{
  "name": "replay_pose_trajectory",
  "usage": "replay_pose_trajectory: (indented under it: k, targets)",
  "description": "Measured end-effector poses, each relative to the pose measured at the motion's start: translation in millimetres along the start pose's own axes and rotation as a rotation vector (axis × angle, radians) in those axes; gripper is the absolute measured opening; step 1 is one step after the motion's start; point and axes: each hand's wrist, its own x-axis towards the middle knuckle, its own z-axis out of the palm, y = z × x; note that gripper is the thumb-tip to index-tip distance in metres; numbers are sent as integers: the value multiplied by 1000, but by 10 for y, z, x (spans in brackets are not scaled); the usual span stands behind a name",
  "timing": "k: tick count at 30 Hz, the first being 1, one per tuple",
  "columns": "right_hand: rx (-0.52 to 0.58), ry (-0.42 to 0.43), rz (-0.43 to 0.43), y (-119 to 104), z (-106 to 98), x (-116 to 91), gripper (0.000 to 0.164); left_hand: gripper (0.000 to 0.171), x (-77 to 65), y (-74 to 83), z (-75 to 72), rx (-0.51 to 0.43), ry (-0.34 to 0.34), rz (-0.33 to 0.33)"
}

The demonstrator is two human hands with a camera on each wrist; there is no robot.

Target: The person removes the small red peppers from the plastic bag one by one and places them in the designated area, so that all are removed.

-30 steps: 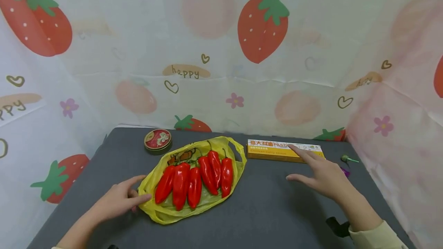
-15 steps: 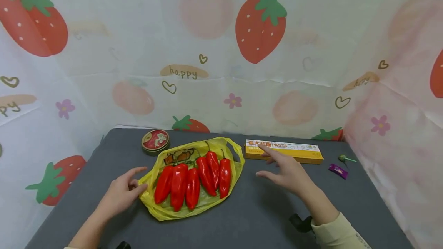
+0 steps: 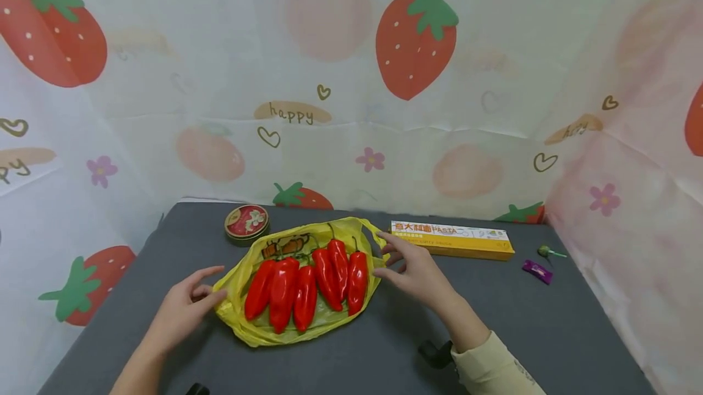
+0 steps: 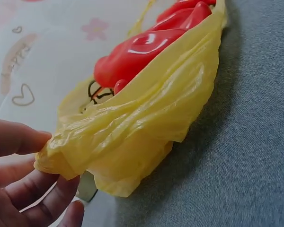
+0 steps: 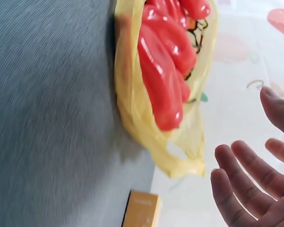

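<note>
A yellow plastic bag (image 3: pixel 258 334) lies open on the dark table with several red peppers (image 3: pixel 304 297) in it. At the bag's left edge, my left hand (image 3: pixel 178 312) pinches the thin plastic; the left wrist view shows the bag's corner (image 4: pixel 61 156) between thumb and fingers. My right hand (image 3: pixel 414 270) hovers by the bag's right handle loop, its fingers spread and slightly bent. In the right wrist view, that hand (image 5: pixel 260 189) is apart from the handle (image 5: pixel 180 165) and holds nothing. The peppers lie side by side, stems toward the back.
A round red-lidded tin (image 3: pixel 247 223) stands behind the bag on the left. A yellow and white pasta box (image 3: pixel 453 241) lies at the back right. Farther right are a green lollipop-like item (image 3: pixel 545 251) and a small purple wrapped packet (image 3: pixel 537 271). A strawberry-print cloth (image 3: pixel 329 138) hangs behind the table.
My right hand has moved left, from over the pasta box to the bag's right handle. My left hand has taken hold of the bag's left edge, which has shifted slightly left.
</note>
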Motion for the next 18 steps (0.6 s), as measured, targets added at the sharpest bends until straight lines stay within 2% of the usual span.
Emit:
replay_pose_trajectory:
  k: [8,13,18]
  targets:
    - [56,-26,60,-7,244,170,68,55,21,-81,38,-47,93,0]
    - [85,-51,126,-17,390,239,67,54,25,-181,94,-79,116,18]
    - [51,-45,185,22,505,260,67,50,22,-209,149,-138,131,54]
